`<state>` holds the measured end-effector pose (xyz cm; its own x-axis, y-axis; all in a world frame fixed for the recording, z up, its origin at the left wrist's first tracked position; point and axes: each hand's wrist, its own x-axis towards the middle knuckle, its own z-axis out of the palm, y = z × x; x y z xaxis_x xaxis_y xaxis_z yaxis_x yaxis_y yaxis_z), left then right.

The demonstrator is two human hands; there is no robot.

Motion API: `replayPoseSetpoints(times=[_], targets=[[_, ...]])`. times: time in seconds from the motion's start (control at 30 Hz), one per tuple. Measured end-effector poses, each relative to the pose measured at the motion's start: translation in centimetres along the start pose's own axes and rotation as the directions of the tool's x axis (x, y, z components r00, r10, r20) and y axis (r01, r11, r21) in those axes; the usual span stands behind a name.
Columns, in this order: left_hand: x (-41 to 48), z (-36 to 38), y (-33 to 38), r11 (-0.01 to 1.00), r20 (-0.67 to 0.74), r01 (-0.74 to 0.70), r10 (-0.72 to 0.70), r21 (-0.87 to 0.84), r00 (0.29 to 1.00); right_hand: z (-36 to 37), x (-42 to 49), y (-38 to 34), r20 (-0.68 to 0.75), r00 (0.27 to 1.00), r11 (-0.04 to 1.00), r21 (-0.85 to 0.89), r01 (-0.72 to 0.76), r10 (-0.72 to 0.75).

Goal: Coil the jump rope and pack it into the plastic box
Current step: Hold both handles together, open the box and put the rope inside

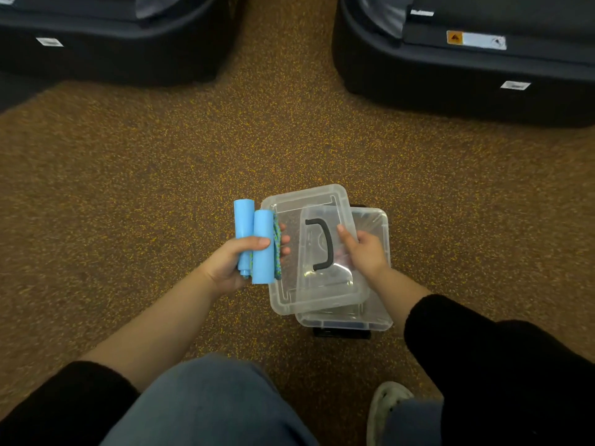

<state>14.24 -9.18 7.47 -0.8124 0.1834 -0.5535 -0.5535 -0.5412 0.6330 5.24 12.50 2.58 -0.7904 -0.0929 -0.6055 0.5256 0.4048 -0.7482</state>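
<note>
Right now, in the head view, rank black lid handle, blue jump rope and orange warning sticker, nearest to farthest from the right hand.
1. Black lid handle, on the lid the right hand holds.
2. Blue jump rope, gripped in the left hand.
3. Orange warning sticker, far off at upper right.

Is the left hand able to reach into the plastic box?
Probably not yet: the lid in the right hand hangs between the plastic box and the left hand gripping the jump rope.
</note>
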Motion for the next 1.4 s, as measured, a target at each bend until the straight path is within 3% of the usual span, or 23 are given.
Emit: replayPoseSetpoints(times=[0.13, 0.3, 0.47, 0.6, 0.87, 1.1, 1.4], targets=[[0.1, 0.8, 0.7, 0.998, 0.036, 0.037, -0.039, 0.059, 0.999, -1.5, 0.0, -0.5, -0.046, 0.999, 1.0, 0.011, 0.01, -0.01], [1.2, 4.1, 2.8, 0.958, 0.135, 0.094, -0.134, 0.269, 0.982, -4.2, 0.3, -2.5, -0.111, 0.992, 0.997, 0.046, 0.062, -0.056], [3.8, 8.7, 4.3, 0.887, 0.226, 0.173, -0.29, 0.428, 0.93, -7.1, 1.6, -5.4, -0.183, 0.979, 0.989, 0.095, 0.111, -0.092], [6.0, 11.5, 4.2, 0.799, 0.203, 0.274, -0.437, 0.536, 0.876, -9.2, 3.0, -7.2, -0.209, 0.972, 0.98, 0.138, 0.14, -0.109], [8.6, 10.9, -3.4, 0.833, 0.028, 0.416, -0.457, 0.366, 0.889, -13.5, 5.9, -6.9, -0.292, 0.956, 0.983, 0.164, 0.077, -0.026], [10.0, 8.5, -7.5, 0.893, -0.217, 0.387, -0.34, 0.232, 0.915, -15.5, 8.3, -5.7, -0.277, 0.959, 0.986, 0.137, 0.098, -0.056], [13.3, 6.6, -9.5, 0.915, -0.367, 0.366, -0.286, 0.169, 0.885, -15.3, 9.7, -3.6, -0.261, 0.964, 0.976, 0.188, 0.108, -0.056]])
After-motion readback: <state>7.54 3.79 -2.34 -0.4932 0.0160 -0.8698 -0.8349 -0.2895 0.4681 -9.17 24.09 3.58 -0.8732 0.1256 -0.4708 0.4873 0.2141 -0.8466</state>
